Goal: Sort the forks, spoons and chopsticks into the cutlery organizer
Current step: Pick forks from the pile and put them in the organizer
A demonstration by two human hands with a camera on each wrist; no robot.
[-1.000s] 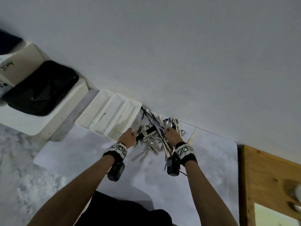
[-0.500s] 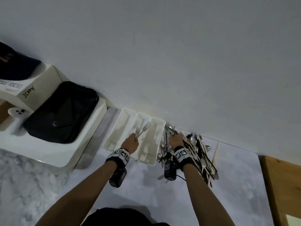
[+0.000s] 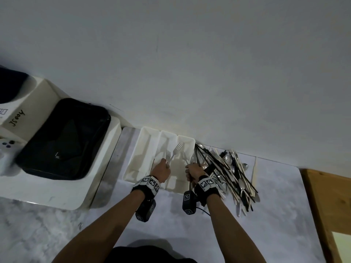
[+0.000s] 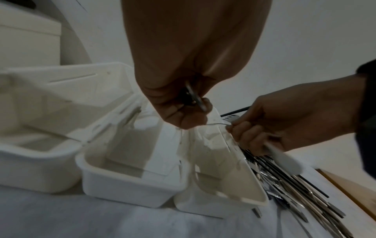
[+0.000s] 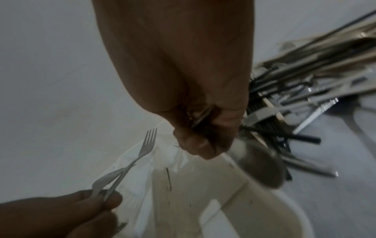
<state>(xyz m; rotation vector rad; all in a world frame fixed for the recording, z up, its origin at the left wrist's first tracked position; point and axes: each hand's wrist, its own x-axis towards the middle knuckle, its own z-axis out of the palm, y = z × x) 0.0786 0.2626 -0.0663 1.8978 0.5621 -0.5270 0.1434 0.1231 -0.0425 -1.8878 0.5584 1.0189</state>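
A white three-compartment cutlery organizer (image 3: 167, 134) stands against the wall. My left hand (image 3: 163, 168) grips two metal forks (image 3: 176, 148) by their handles, tines up, above the middle compartment. My right hand (image 3: 192, 170) grips forks (image 3: 183, 155) too, over the right compartment's edge. The mixed pile of spoons, forks and black and pale chopsticks (image 3: 229, 173) lies just right of the organizer. The left wrist view shows the left hand (image 4: 183, 111), the organizer (image 4: 130, 185) and the right hand (image 4: 284, 128). From the right wrist I see the right hand (image 5: 200, 128) and the left hand's forks (image 5: 147, 143).
A white box holding a black bag (image 3: 64, 139) sits left of the organizer. A wooden board (image 3: 326, 205) borders the marble counter (image 3: 266, 224) on the right. The wall runs close behind the organizer and the pile.
Both hands left the pile. The left hand carried its forks over the organizer first; the right hand then lifted forks and moved left to the organizer's right compartment.
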